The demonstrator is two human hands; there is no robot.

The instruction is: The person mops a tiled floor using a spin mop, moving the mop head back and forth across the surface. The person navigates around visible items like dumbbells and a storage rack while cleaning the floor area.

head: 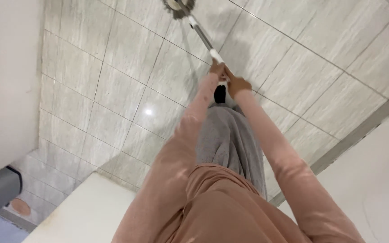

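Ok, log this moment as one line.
left hand: gripping mop handle | right hand: gripping handle, just behind | mop head: on tiled floor, ahead

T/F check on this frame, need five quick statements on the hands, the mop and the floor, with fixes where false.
1. Both hands grip the mop handle. True: left hand and right hand close around its near end.
2. The mop head rests on carpet. False: it sits on the pale tiled floor.
3. The person wears pink sleeves. True.
4. The trousers are black. False: they are grey.
5. The right hand hangs free at the side. False: it holds the handle just behind the left hand.
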